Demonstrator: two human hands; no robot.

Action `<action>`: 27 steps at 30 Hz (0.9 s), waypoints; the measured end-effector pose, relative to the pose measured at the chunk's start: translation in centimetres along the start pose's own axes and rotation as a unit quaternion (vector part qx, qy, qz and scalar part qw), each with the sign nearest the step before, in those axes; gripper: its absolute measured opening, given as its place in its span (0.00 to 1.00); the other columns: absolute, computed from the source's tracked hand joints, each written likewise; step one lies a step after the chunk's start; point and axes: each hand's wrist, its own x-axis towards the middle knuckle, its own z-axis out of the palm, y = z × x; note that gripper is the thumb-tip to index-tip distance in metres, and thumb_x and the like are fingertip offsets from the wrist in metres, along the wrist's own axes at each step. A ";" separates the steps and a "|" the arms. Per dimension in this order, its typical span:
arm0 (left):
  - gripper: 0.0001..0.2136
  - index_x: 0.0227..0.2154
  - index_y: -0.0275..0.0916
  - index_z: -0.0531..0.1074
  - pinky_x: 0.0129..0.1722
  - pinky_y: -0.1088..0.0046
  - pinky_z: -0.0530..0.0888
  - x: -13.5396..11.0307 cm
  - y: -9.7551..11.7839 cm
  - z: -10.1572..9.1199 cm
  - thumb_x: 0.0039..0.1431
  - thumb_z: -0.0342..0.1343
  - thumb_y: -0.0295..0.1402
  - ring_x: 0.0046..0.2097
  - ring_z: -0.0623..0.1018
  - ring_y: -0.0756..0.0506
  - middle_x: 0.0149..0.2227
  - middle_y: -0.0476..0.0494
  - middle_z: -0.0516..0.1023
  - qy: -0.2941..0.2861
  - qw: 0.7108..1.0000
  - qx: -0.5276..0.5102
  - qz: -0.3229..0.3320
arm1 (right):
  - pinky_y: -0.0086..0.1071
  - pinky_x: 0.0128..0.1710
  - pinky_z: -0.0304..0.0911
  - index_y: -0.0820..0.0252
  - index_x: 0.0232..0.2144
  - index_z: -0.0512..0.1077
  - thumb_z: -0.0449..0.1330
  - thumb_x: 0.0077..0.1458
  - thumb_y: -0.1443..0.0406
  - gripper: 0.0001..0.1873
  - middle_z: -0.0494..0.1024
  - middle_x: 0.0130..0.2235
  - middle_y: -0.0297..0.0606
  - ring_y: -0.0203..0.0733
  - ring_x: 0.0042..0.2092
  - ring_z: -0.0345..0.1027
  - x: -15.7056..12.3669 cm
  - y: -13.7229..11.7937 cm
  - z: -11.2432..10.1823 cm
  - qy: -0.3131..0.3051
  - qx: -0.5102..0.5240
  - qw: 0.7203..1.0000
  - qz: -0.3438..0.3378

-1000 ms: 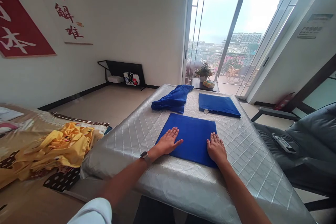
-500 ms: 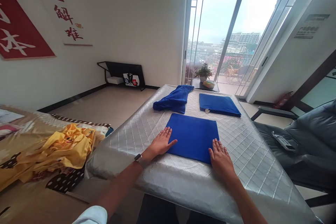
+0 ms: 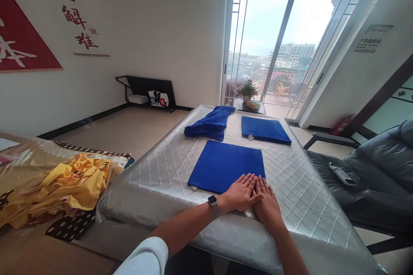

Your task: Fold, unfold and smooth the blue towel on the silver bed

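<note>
A flat folded blue towel [image 3: 226, 165] lies on the silver quilted table [image 3: 161, 176] in front of me. My left hand [image 3: 241, 192] lies flat with fingers stretched out at the towel's near right corner, a watch on its wrist. My right hand [image 3: 266, 200] lies flat beside it, fingers out, touching the same corner and the left hand. Neither hand holds anything. Farther back lie a crumpled blue towel [image 3: 209, 123] at the left and another folded blue towel [image 3: 264, 129] at the right.
A bed with a yellow cloth [image 3: 69, 182] is at the left. A grey recliner chair [image 3: 371, 172] with a remote stands at the right. Beyond the table are a small side table with a plant [image 3: 248, 90] and glass balcony doors [image 3: 277, 43].
My left hand slid from the towel's left edge across to its near right corner, meeting my right hand, which moved slightly back. The towel shifted a little to the left.
</note>
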 end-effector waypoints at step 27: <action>0.47 0.72 0.32 0.45 0.72 0.53 0.46 -12.1 -10.0 -2.3 0.63 0.36 0.66 0.74 0.46 0.37 0.74 0.36 0.44 0.075 0.957 0.079 -0.267 | 0.42 0.72 0.33 0.68 0.73 0.44 0.34 0.70 0.57 0.35 0.42 0.74 0.40 0.41 0.74 0.32 0.5 0.3 0.9 0.005 0.026 0.999 0.043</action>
